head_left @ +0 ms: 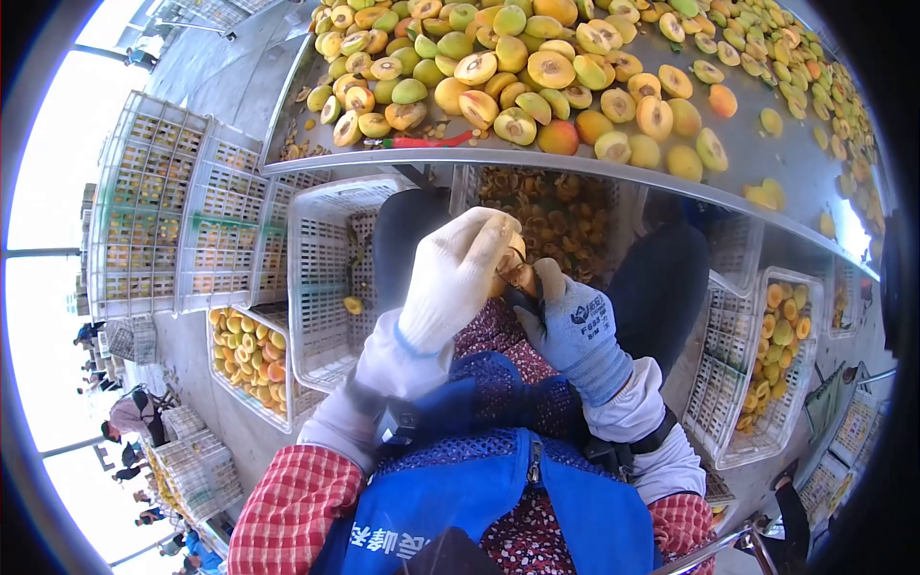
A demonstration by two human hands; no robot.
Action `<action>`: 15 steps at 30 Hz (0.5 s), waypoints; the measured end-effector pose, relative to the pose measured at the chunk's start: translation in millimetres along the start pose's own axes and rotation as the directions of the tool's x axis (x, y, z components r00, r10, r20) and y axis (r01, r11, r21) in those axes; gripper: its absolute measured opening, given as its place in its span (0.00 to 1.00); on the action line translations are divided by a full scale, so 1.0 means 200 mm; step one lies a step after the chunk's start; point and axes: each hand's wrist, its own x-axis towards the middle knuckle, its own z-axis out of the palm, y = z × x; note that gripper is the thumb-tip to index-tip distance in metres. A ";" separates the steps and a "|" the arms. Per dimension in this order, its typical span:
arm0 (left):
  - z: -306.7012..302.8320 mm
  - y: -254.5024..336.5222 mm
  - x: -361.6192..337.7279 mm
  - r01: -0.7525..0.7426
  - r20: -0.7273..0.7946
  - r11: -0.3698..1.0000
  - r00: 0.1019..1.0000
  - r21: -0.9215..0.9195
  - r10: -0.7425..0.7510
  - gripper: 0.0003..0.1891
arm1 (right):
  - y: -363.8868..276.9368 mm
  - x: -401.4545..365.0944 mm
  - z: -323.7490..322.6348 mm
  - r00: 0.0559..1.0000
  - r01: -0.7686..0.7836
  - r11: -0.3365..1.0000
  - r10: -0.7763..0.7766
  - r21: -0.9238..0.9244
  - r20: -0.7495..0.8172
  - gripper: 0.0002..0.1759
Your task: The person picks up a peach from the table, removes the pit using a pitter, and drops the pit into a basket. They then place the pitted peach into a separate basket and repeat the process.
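Note:
In a white knit glove, my left hand (455, 273) is closed, its fingers pinching a yellow-brown peach half (517, 273) above my lap. My right hand (575, 331) wears a blue-grey glove with a dark palm. It is closed right beside the fruit, thumb close to it; whatever lies inside that grip is hidden. Just beyond my hands, under the table edge, a crate (551, 206) holds many brownish-orange fruit pieces. Whole and halved yellow-green peaches (551, 69) are heaped on the metal table (422, 158). A red-handled knife (431, 141) lies near its edge.
A white crate (321, 206) stands left of my knee, with a crate of orange fruit halves (249, 359) beyond it. Stacked crates (153, 211) rise further left. Another fruit-filled crate (767, 369) is at right. Other people (139, 417) sit far left.

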 end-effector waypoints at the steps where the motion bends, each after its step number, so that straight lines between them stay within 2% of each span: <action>1: 0.00 0.02 -0.01 0.002 0.012 0.997 1.000 0.081 -0.003 0.13 | 0.00 -0.03 0.01 1.000 -0.022 0.999 0.021 0.040 0.015 0.12; 5: 0.05 -0.02 -0.03 0.091 0.001 0.990 0.996 0.107 -0.092 0.12 | -0.02 -0.11 0.05 0.994 -0.107 0.969 0.100 0.223 0.046 0.15; 8: 0.07 -0.01 -0.05 -0.176 0.001 0.938 0.983 0.299 0.185 0.09 | 0.02 -0.20 0.13 0.996 -0.073 0.916 0.089 0.396 -0.023 0.18; 9: 0.06 -0.01 -0.04 -0.293 0.049 0.898 0.955 0.327 0.294 0.08 | 0.06 -0.23 0.20 0.996 -0.036 0.884 0.070 0.465 -0.055 0.19; 11: 0.05 0.01 -0.03 -0.511 0.153 0.777 0.857 0.368 0.492 0.06 | 0.05 -0.27 0.24 0.962 -0.195 0.609 0.272 0.769 0.029 0.18; 12: 0.04 0.01 -0.02 -0.572 0.195 0.730 0.818 0.373 0.541 0.05 | 0.01 -0.28 0.23 0.880 -0.343 0.274 0.428 0.898 0.206 0.16; 14: 0.02 -0.03 0.02 -0.683 0.281 0.628 0.728 0.373 0.625 0.05 | -0.03 -0.25 0.15 0.781 -0.492 -0.160 0.353 0.856 0.515 0.18; 15: 0.02 -0.04 0.03 -0.706 0.287 0.609 0.706 0.361 0.648 0.07 | -0.01 -0.23 0.08 0.774 -0.570 -0.201 0.197 0.797 0.602 0.22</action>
